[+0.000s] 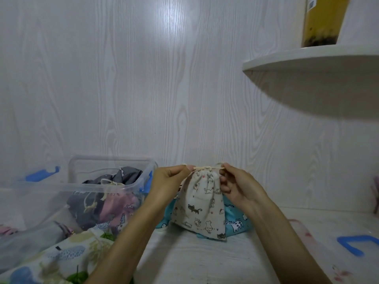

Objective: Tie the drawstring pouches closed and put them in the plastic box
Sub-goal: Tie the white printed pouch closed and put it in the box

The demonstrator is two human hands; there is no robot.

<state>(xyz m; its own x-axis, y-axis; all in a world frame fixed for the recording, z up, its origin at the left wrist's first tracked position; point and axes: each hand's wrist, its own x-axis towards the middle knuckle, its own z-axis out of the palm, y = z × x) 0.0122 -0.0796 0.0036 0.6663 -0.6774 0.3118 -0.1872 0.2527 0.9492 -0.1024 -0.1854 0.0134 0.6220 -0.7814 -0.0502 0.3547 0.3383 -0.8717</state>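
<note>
Two bare hands hold one cream drawstring pouch [202, 203], printed with small cats, up in front of a pale wood-grain wall [143, 78]. The left hand [170, 181] pinches the cream drawstring [202, 168] at the pouch's left top corner between thumb and curled fingers. The right hand [238, 186] pinches the same cord at the right top corner, its other fingers curled against the fabric. Between the two sets of fingertips the cord runs taut and the pouch mouth is gathered shut; the pouch body hangs below the fingers.

Under the hanging pouch, beneath both hands, lies one turquoise pouch [235, 223] with white animal figures. To the left of the left fingers stands one clear plastic box [98, 186] with blue clips, holding a heap of pouches in grey and pink; their number cannot be counted. Below the left forearm lies a white cloth [61, 255] with blue and green prints.

Above and right of the right fingers, one white shelf [307, 64] carries one yellow container [324, 19]; its label is too blurred to read.
</note>
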